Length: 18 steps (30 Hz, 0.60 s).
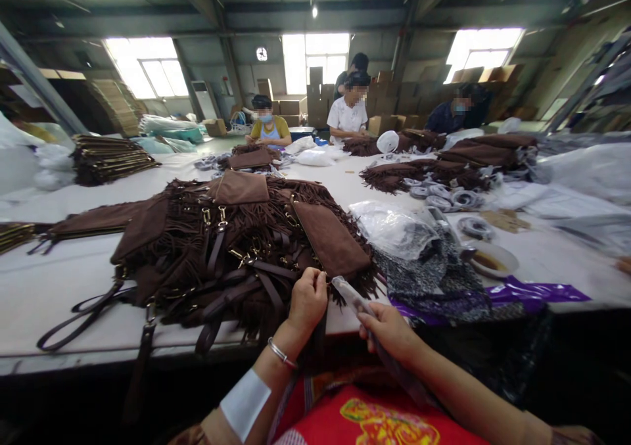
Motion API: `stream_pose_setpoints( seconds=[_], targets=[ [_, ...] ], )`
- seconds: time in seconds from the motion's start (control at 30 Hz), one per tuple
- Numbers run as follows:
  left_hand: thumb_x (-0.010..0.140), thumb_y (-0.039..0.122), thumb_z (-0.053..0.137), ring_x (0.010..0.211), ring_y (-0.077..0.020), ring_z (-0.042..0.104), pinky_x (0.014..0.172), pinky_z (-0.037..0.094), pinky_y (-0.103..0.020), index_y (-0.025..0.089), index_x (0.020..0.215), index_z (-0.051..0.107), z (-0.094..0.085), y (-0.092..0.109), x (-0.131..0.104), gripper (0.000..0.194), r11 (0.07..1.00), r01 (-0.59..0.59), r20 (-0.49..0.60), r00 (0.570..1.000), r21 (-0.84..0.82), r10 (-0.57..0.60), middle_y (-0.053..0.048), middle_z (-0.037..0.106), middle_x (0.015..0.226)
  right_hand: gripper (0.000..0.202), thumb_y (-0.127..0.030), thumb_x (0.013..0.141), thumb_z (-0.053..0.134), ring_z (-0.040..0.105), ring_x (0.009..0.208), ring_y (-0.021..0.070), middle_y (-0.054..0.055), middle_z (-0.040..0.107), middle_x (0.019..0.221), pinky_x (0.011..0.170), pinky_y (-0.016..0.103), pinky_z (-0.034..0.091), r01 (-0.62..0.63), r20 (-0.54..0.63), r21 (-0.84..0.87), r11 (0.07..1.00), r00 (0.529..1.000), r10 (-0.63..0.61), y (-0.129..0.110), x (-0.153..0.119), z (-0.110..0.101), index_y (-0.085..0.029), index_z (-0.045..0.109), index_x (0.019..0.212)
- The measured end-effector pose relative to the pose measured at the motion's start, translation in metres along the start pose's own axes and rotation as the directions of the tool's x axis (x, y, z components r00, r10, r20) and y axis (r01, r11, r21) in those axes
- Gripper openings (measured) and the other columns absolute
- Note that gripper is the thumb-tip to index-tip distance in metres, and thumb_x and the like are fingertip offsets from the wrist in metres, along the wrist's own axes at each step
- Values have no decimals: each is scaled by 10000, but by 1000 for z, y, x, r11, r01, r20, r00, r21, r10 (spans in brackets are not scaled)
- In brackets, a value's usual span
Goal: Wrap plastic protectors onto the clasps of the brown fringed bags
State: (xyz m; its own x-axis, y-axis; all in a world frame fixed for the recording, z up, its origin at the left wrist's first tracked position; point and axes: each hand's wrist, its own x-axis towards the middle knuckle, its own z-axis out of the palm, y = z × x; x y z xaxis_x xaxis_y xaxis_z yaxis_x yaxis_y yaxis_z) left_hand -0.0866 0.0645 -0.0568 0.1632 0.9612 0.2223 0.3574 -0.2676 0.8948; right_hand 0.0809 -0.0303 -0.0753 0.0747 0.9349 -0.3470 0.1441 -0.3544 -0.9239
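A large heap of brown fringed wristlet bags (340, 238) with dark straps and gold clasps lies on the table before me. My left hand (306, 300) is closed in a pinch at the lower corner of the nearest bag; what sits between its fingertips is hidden. My right hand (392, 330) grips a dark strap in clear plastic wrap (351, 294). The wrapped end points up toward my left fingertips, and the rest hangs down over my red apron (374, 419). A loose dark wrist strap (73, 323) loops out at the heap's left side.
Right of the heap lie clear plastic bags (394, 228), a black-and-white cloth (419, 274), purple plastic (537, 292) and a bowl of brown liquid (493, 259). Wrapped strap coils (438, 192) and more brown bags (483, 152) lie farther back. Several co-workers (348, 113) are across the table.
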Motion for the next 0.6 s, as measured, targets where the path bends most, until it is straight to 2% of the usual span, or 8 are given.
stream_pose_setpoints(
  seconds=[0.07,0.13,0.2,0.23,0.37,0.43,0.5,0.6],
  targets=[
    [853,522,524,579,-154,588,522,433,-244,206,751,558,3,1,-9,333,962,228,148,967,-150,-206,-6,600,632,285,-476,800,520,528,355,96,-32,635,584,349,197,358,14,23,-14,1000,1000,-14,0,-2,4,-195,500,763],
    [798,583,569,560,-161,606,491,460,-253,194,761,574,11,3,-18,391,829,492,346,852,-268,-394,-17,620,641,300,-493,805,523,544,366,105,-30,636,589,351,198,369,30,44,-16,999,999,-29,-2,-5,8,-195,511,781],
    [766,584,609,540,-155,604,494,478,-263,182,761,584,21,6,-23,402,687,643,456,751,-339,-477,-19,629,643,310,-504,813,524,559,382,115,-26,635,589,353,201,378,50,56,-34,998,997,-48,-3,-7,13,-194,524,794],
    [762,558,627,521,-145,593,496,477,-259,176,750,586,27,7,-24,384,642,670,470,733,-374,-492,-13,622,627,304,-497,820,521,567,391,120,-22,639,594,355,203,382,63,60,-52,997,996,-60,-2,-8,14,-194,531,800],
    [780,349,638,474,-130,567,434,407,-218,150,690,580,45,12,-15,227,544,672,398,738,-502,-545,-16,606,571,229,-404,849,485,591,420,130,-5,659,623,377,214,408,119,70,-139,983,991,-110,2,-10,19,-193,550,790],
    [789,270,606,463,-133,562,401,371,-208,153,703,564,53,13,-9,151,497,685,386,719,-533,-578,-14,597,563,210,-372,851,476,600,431,134,-1,664,626,394,221,427,133,75,-151,980,990,-123,3,-12,19,-193,549,770],
    [797,226,575,438,-117,530,405,377,-203,169,732,532,60,15,-5,96,438,701,393,693,-562,-604,23,548,537,213,-377,847,481,598,424,135,-4,658,606,392,222,430,110,88,-117,987,991,-100,2,-14,20,-192,540,761],
    [828,233,529,382,-84,436,429,412,-209,186,716,475,66,18,-1,133,312,728,443,641,-611,-627,75,427,484,236,-415,830,512,582,396,129,-15,642,567,368,210,412,43,132,10,999,990,-44,-1,-16,19,-187,522,772]
  ],
)
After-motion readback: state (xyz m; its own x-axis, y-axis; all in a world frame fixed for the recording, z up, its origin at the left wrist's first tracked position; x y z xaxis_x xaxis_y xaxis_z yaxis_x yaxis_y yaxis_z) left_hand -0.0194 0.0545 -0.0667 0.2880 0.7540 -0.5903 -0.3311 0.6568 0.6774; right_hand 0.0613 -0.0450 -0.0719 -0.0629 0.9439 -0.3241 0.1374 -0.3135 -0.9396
